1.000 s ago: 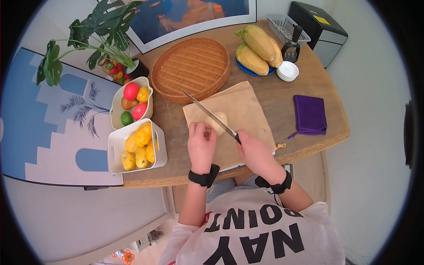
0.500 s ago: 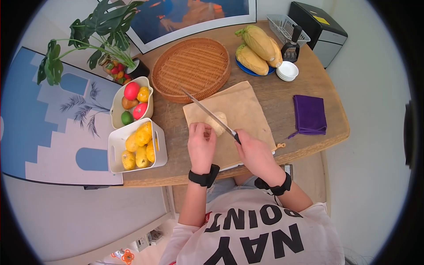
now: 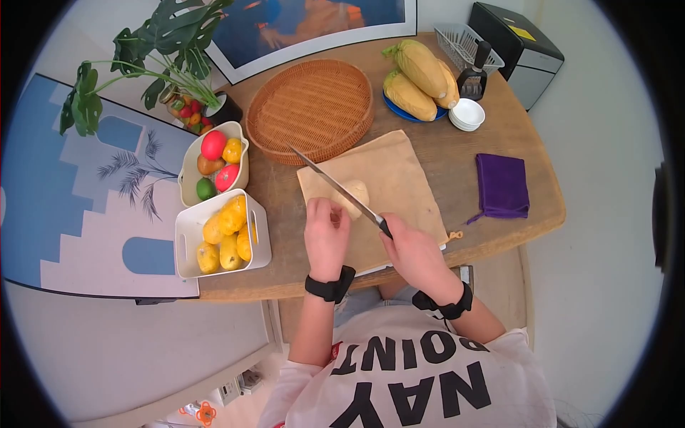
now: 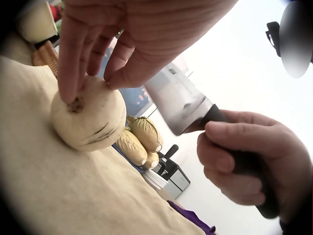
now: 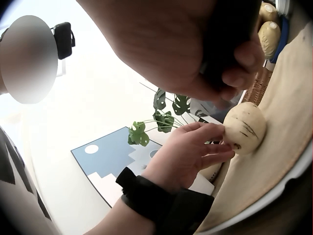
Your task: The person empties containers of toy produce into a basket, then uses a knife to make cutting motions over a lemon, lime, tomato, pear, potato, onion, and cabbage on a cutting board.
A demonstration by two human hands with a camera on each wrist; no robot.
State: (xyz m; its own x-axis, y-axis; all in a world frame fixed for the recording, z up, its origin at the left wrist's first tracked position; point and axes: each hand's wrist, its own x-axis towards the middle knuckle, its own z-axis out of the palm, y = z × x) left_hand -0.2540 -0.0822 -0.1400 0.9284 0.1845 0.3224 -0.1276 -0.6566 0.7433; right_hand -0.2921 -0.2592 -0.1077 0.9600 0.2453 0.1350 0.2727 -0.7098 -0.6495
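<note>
A pale round root vegetable (image 3: pixel 359 189) with dark slits in its skin sits on a tan cloth (image 3: pixel 399 171) at the front of the table. My left hand (image 3: pixel 327 239) holds it from the left, fingertips and thumb against its upper surface, as the left wrist view shows. My right hand (image 3: pixel 414 253) grips the black handle of a kitchen knife (image 3: pixel 328 178). In the head view the blade crosses over the vegetable and points up and left. The left wrist view shows the broad blade (image 4: pixel 177 100) raised beside the left hand's thumb.
A round wicker tray (image 3: pixel 310 107) stands behind the cloth. Two white bins (image 3: pixel 258 246) of fruit are at left, beside a potted plant (image 3: pixel 225 110). At back right are wrapped yellow vegetables (image 3: pixel 421 68), white bowls (image 3: pixel 467 114) and a peeler-like tool (image 3: pixel 473 82); a purple cloth (image 3: pixel 503 185) lies right.
The knife has shifted slightly left over the vegetable, its tip a little farther toward the wicker tray. The left hand keeps its hold on the vegetable.
</note>
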